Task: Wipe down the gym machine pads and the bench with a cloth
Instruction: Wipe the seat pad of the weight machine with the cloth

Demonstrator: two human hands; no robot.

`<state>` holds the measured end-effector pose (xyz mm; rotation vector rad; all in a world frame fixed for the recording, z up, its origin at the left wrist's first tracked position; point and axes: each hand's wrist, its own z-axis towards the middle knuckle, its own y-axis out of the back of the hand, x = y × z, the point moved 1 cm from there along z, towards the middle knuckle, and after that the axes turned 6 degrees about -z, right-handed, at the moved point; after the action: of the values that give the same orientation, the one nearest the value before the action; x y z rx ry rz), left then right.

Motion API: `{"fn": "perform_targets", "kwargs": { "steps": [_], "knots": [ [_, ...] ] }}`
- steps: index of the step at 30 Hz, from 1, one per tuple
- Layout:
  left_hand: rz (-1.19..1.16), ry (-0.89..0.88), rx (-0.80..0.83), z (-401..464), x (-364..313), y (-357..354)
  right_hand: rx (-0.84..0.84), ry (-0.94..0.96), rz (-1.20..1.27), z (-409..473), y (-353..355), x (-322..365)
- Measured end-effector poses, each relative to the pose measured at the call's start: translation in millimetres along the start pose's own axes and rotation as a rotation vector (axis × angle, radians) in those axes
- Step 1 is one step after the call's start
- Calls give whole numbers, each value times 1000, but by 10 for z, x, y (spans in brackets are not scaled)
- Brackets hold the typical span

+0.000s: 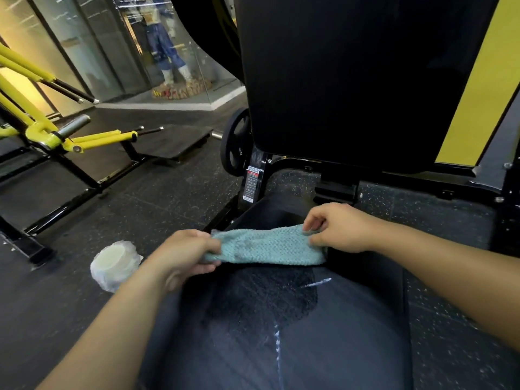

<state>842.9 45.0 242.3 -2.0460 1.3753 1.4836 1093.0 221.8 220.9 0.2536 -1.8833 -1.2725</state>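
From the head view we hold a folded, light-blue knitted cloth (pixel 267 247) stretched between both hands above the dark padded bench seat (pixel 323 333), our worktop. Our left hand (pixel 184 256) pinches its left end, fingers curled round it; our right hand (pixel 336 228) pinches the right end the same way. The black upright back pad (pixel 351 80) rises beyond. A white plastic-wrapped tub (pixel 114 263) sits on the dark rubber floor (pixel 84 249), left of the seat.
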Motion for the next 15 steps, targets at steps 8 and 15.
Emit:
{"fn": "perform_targets", "kwargs": {
  "steps": [8, 15],
  "knots": [
    [146, -515, -173, -180, -430, -493, -94, -84, 321, 46, 34, -67],
    [436, -662, 117, -255, -362, -994, -103, -228, -78, -49, 216, -504]
  ]
}}
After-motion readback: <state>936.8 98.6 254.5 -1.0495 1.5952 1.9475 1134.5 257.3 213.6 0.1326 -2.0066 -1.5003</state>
